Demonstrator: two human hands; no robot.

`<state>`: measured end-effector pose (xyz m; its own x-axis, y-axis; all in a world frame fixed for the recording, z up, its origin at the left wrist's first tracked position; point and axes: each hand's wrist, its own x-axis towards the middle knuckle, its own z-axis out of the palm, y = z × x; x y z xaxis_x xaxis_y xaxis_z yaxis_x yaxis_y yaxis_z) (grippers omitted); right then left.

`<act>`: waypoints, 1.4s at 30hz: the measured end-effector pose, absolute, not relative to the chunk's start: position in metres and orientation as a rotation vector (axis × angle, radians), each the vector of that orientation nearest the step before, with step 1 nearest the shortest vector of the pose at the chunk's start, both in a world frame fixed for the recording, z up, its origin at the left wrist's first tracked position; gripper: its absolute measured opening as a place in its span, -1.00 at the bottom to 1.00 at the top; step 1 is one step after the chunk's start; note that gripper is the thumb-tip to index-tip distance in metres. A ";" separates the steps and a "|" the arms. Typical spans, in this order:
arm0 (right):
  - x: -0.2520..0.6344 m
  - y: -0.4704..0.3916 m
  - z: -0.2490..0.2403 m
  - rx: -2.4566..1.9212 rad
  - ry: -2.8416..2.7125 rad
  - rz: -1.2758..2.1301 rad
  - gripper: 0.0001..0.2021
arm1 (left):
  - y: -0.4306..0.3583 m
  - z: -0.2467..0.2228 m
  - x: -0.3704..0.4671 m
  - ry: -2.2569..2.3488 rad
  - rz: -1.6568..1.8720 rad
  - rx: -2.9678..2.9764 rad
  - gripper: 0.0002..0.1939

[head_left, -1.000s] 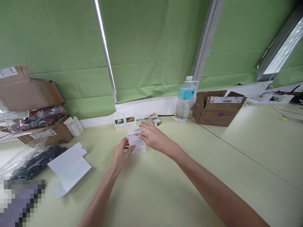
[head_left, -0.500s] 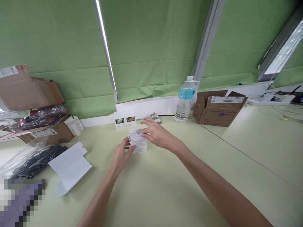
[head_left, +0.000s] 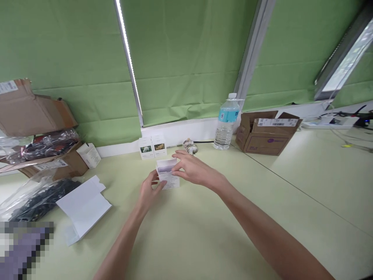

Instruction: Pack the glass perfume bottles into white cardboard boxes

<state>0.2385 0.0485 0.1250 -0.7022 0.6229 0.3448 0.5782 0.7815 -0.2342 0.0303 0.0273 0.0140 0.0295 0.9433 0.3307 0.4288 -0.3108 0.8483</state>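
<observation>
A small white printed carton [head_left: 171, 182] stands upright on the table in front of me, its top flap [head_left: 166, 164] raised. My left hand [head_left: 151, 187] is closed around its left side, thumb on the printed front face. At the upper right corner my right hand [head_left: 189, 167] pinches the flap's edge between thumb and fingers. Just behind the carton stand two similar white boxes with pictures, a white flower box [head_left: 146, 150] and a brownish one [head_left: 159, 147]. Two shiny round trinkets [head_left: 190, 146] lie behind my right hand.
To the right are a water bottle [head_left: 225, 124] and an open cardboard box [head_left: 266, 136]. An unfolded white paper sheet [head_left: 84, 206], a plastic bag of dark items [head_left: 37, 200], a small white box [head_left: 89, 155] and stacked cartons [head_left: 37, 112] occupy the left. A power strip [head_left: 329, 123] sits far right.
My right hand has moved slightly down and toward the carton; the top flap has tilted, its angle now different. My left hand keeps its hold. The view has shifted a little.
</observation>
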 end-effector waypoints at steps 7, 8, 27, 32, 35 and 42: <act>0.270 0.069 0.143 -1.026 -2.237 0.208 -0.70 | 0.026 0.010 0.028 1.388 1.172 1.742 -0.58; 0.277 0.076 0.143 -1.057 -2.189 0.203 -0.71 | 0.027 0.010 0.027 1.417 1.174 1.731 -0.57; 0.331 0.232 0.033 -1.533 -1.798 0.580 -0.53 | 0.033 0.001 0.017 1.715 1.138 1.670 -0.50; 0.334 0.253 0.027 -1.448 -1.856 0.695 -0.61 | 0.039 0.000 0.013 1.732 1.162 1.628 -0.51; 0.336 0.258 0.025 -1.404 -1.890 0.719 -0.66 | 0.041 -0.002 0.012 1.711 1.161 1.611 -0.51; 0.340 0.242 0.026 -1.328 -1.909 0.772 -0.67 | 0.036 0.000 0.015 1.825 1.225 1.608 -0.31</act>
